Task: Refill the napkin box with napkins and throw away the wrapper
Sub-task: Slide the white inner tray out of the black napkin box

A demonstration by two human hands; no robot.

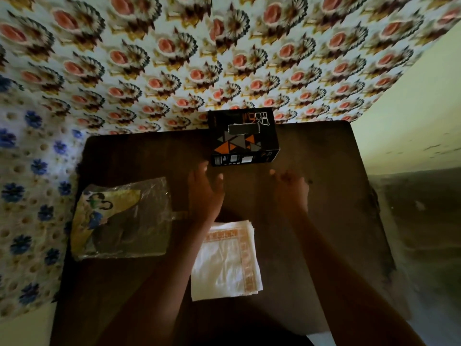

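Observation:
A black napkin box (244, 138) with orange and grey triangles stands at the far edge of the dark table (324, 221), its top slot showing. A stack of white napkins (225, 263) with orange borders lies near the table's middle, between my forearms. The clear plastic wrapper (122, 221) with a yellow printed label lies flat at the left. My left hand (204, 193) hovers just below the box's left corner, fingers fairly straight, holding nothing. Below the box's right corner is my right hand (290, 188), fingers loosely curled and empty.
The table stands against a floral-patterned cloth (224, 58) at the back and left. A pale wall (411, 121) and a dim floor lie to the right.

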